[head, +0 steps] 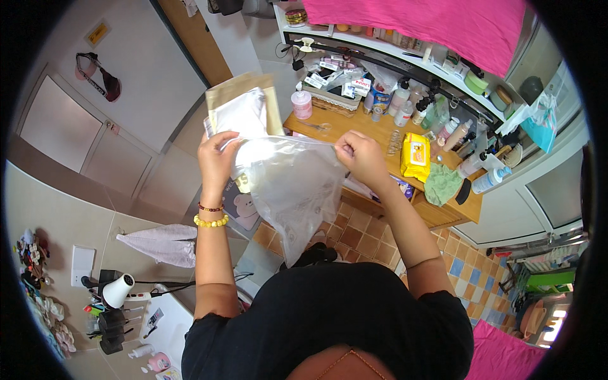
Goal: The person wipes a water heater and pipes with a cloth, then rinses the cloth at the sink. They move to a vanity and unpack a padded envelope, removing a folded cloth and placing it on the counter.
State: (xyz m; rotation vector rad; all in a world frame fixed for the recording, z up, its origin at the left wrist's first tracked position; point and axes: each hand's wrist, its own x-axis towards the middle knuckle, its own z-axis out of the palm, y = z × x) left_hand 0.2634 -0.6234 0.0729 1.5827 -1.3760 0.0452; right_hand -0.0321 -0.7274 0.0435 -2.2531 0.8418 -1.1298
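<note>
My left hand [218, 154] pinches a corner of a clear plastic bag [297, 183] together with flat packets. These are a beige packet [276, 111] and a white sheet or packet [240, 114], which stick up beyond my fingers; their exact kind I cannot tell. At the bag's opposite upper corner, my right hand [358, 154] is closed on its edge. Stretched between both hands, the bag's rim runs nearly straight while its body hangs down to a point near my black shirt. Whether anything lies inside the bag is unclear.
Ahead stands a wooden desk [308, 124] with a pink pump bottle [301, 103], scissors, a yellow wipes pack [415, 156], a green cloth [442, 184] and several bottles. A shelf [399, 50] runs above it. At lower left are a white hair dryer [118, 290] and a washbasin [166, 313].
</note>
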